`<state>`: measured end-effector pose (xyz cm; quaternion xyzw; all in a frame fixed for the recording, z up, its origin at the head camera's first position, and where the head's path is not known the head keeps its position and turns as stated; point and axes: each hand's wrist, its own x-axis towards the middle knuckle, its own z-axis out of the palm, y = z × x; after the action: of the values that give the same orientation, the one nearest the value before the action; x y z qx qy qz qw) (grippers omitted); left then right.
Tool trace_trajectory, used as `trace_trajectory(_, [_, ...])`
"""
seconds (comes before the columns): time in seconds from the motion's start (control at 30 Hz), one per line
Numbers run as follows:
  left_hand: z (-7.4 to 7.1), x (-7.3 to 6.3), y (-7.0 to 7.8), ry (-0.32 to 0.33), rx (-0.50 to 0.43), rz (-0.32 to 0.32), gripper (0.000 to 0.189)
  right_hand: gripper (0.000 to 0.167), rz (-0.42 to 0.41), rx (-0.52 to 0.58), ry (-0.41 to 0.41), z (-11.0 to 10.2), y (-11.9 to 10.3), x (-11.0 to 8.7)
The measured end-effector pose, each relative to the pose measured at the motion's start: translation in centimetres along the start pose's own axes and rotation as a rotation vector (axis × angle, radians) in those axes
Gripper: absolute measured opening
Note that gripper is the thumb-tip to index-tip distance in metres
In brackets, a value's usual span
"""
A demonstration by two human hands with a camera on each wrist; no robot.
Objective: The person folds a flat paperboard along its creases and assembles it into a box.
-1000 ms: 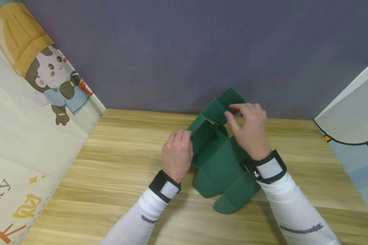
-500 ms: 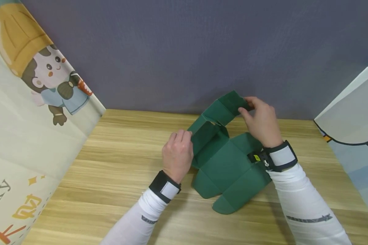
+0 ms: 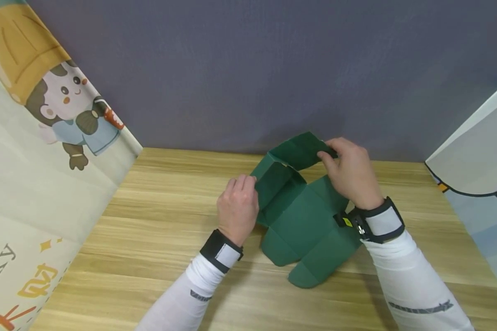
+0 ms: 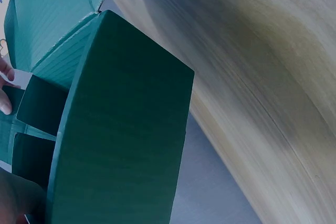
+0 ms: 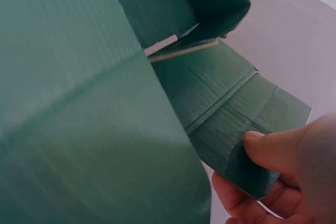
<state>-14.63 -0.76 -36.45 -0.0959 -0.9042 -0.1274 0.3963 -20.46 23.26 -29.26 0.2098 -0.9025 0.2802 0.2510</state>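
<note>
A dark green cardboard box (image 3: 304,225), partly folded, lies on the wooden table with its lid panel and tabs spread toward the person. My left hand (image 3: 238,207) grips the raised wall on the box's left, fingers curled over its edge. At the far right, my right hand (image 3: 352,172) pinches the end of a long side flap (image 3: 302,151) between thumb and fingers. The right wrist view shows the thumb on the creased flap (image 5: 236,108) and fingers beneath it. In the left wrist view the outer box wall (image 4: 121,124) fills the middle, hiding most of the left hand.
The wooden table (image 3: 149,239) ends at a grey-blue backdrop (image 3: 240,73) just behind the box. A cartoon-printed sheet (image 3: 16,184) borders the left side, and another printed sheet (image 3: 476,151) the right.
My right hand has moved right along the flap, taken its end between thumb and fingers, and bent it down and toward the person. The left hand has barely moved.
</note>
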Motion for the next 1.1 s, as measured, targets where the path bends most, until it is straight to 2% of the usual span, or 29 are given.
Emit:
trace_trajectory(0.2, [-0.7, -0.4, -0.4, -0.01, -0.01, 0.007, 0.014, 0.018, -0.018, -0.011, 0.014, 0.1, -1.9, -1.4])
trace_trajectory(0.6, [-1.8, -1.3, -1.3, -0.007, -0.03, 0.038, 0.012, 0.011, -0.113, -0.022, 0.087, 0.8, -4.5, -3.9])
trace_trajectory(1.1, [-2.9, -2.8, -2.3, -0.024, -0.042, 0.075, 0.012, 0.01, -0.091, -0.063, 0.105, 1.9, -7.1, -6.9])
